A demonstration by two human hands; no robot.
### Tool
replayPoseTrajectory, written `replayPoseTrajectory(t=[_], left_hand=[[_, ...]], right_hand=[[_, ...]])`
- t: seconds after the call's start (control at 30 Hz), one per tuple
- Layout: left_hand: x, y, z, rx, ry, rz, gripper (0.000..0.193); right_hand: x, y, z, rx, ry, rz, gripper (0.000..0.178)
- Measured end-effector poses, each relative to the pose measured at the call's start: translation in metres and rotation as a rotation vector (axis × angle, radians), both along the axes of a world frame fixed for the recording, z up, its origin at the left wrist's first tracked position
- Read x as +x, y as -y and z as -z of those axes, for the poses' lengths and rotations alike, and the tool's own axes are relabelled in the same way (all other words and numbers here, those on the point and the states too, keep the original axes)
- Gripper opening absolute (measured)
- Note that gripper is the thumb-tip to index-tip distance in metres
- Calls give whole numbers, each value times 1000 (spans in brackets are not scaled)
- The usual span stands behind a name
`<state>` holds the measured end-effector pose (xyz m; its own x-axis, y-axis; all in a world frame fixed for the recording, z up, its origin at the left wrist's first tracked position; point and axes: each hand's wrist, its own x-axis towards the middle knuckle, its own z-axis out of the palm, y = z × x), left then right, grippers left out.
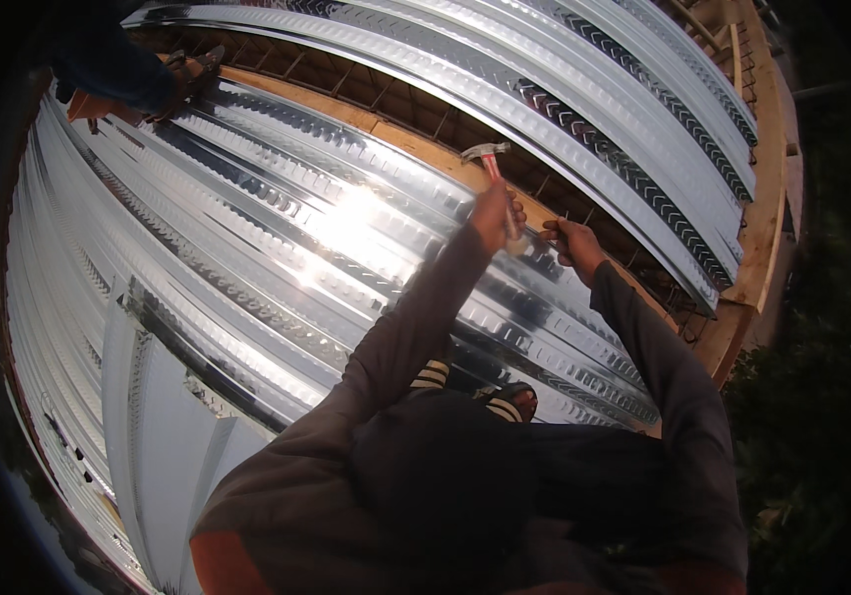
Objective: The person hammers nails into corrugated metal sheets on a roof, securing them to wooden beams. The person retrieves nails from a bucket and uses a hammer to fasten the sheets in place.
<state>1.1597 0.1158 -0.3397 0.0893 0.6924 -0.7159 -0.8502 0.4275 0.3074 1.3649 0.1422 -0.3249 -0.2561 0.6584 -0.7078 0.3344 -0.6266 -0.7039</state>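
My left hand (496, 214) is wrapped round the handle of a claw hammer (491, 166), a red grip below a metal head. The hammer is raised, its head pointing away from me. Close to its right, my right hand (574, 244) has its fingers pinched together at the edge of the ribbed metal decking (534, 307), beside a wooden beam (527, 208). Whatever those fingers hold is too small to make out. Beneath me the shiny sheets run in long embossed ribs, with strong sun glare on them.
Beyond the beam lies a gap (435, 124) crossed by thin rods, then more metal decking (584, 109). A person's sandalled foot (192, 77) stands at the upper left. My own sandalled foot (512, 401) rests on the sheets. Timber (762, 198) edges the right side, with dark greenery past it.
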Motion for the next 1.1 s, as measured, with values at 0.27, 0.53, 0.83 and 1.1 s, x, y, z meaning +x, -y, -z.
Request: replayPoseTrajectory(t=[0.27,0.53,0.83,1.1], left_hand=[[15,-16,18,27,79,-33,35],[-30,59,-1,69,-162,22,37],[-73,122,-19,66,-432,42,42],[-69,131,-13,87,-570,49,50]], right_hand=[[42,-95,82,-77,-514,1079,28],[44,-113,78,-330,-739,1236,29],[67,-144,31,-223,-484,1161,27],[60,-158,20,-458,-607,1578,29]])
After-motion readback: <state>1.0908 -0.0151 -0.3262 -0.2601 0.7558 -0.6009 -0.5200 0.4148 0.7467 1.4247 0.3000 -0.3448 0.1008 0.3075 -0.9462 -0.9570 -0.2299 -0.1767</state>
